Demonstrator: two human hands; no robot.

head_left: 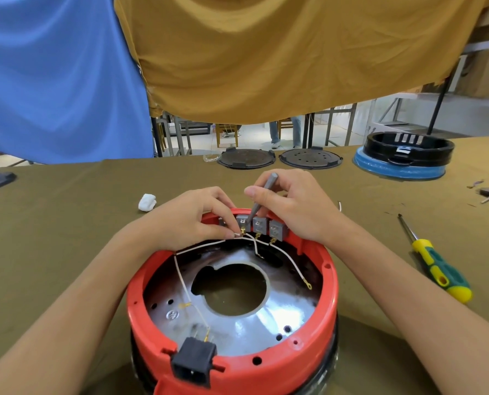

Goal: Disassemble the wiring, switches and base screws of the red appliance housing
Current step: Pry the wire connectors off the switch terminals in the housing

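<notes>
Round red plastic appliance housing (231, 363) sits open-side up on olive cloth-covered table (66, 223); rigid, won't shift. Left hand (189, 218) pinches thin white wire (200, 246) just behind its brass spade terminal at grey switch block (242, 222). Right hand (291, 203) grips slim grey metal tool (261, 198), tip on that switch. Wire is floppy, crimp likely fragile: pull at the terminal, not the insulation.

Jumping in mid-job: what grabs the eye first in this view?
The red housing sits front and centre, open side up. At its far rim both hands work the grey switches: the left hand pinches a white wire, the right hand holds a grey tool.
</notes>
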